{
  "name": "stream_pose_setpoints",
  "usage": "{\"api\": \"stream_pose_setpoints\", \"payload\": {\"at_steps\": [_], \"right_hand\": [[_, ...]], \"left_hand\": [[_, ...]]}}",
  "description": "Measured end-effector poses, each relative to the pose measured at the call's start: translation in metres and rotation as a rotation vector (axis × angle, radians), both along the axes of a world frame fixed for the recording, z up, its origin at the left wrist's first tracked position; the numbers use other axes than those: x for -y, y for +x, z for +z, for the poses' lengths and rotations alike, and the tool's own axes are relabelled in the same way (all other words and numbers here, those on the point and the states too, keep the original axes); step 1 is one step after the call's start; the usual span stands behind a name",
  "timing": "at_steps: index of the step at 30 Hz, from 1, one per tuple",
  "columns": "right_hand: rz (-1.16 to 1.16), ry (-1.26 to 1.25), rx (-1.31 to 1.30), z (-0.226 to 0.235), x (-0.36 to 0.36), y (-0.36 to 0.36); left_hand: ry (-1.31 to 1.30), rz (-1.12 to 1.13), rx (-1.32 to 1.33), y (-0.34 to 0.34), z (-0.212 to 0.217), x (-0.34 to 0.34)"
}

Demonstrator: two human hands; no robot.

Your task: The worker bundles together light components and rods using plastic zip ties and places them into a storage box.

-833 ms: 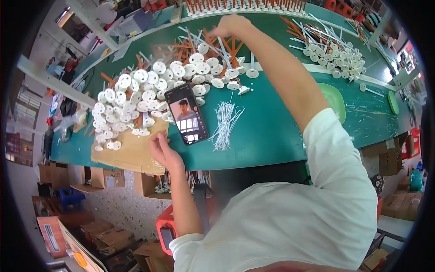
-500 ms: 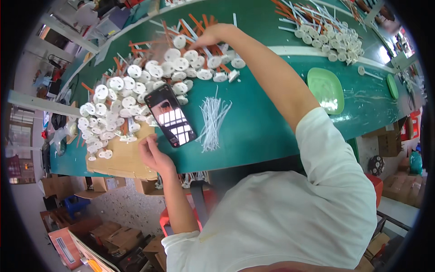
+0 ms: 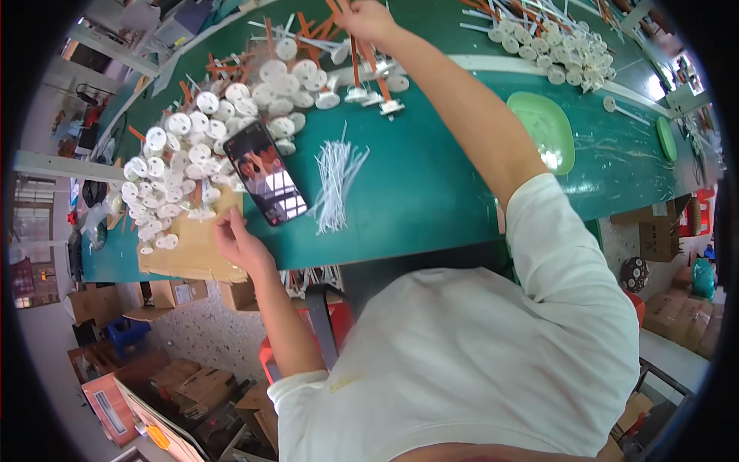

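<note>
Two bare hands working a green bench (image 3: 408,177), right one pinching orange-stemmed pieces (image 3: 356,65)

Nearest, left hand (image 3: 242,242) is hovering or resting by the right edge of a flat cardboard sheet (image 3: 204,250); contact unclear. Its fingers are curling loosely, part-open, gripping nothing visible. Just beyond, a black phone (image 3: 265,173) is lying at a slant, with a loose bundle of thin white ties (image 3: 337,185) sitting to its right.

Farther back, a heap of white discs (image 3: 204,146) is spreading leftward, strips poking out behind. Right hand (image 3: 368,21) is sitting at the heap's far right end, fingers closing around upper ends of orange stems; exact count can't be told. Those pieces' white discs are pointing toward the person.

Handling, judged: pieces are looking light, stems stiffish and thin, discs smooth and perhaps slippery; stems are offering the better hold, but tangling seems likely. Off right, a green tray (image 3: 558,154) is lying; beyond it, another pile (image 3: 554,46) is sitting.
</note>
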State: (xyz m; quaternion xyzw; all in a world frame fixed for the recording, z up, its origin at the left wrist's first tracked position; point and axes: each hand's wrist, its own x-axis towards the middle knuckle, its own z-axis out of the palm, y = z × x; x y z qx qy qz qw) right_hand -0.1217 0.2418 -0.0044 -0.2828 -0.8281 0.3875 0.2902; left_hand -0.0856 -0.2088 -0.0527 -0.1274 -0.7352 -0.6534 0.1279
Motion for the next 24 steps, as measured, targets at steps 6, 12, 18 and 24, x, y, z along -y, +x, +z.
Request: {"api": "stream_pose_setpoints", "payload": {"at_steps": [6, 12, 18, 24], "right_hand": [[0.291, -0.612, -0.543, 0.061, 0.087, 0.063], [0.244, -1.045, -0.252, 0.121, 0.142, 0.159], [0.796, -0.542, -0.456, 0.084, 0.175, 0.203], [0.716, -0.195, -0.469, 0.076, 0.181, 0.199]], "left_hand": [[0.081, 0.230, -0.270, 0.028, 0.019, 0.006], [0.046, -0.647, -0.210, 0.081, 0.065, -0.084], [0.062, -1.083, 0.084, 0.092, 0.060, -0.144], [0.113, -1.254, 0.046, 0.090, 0.062, -0.157]]}}
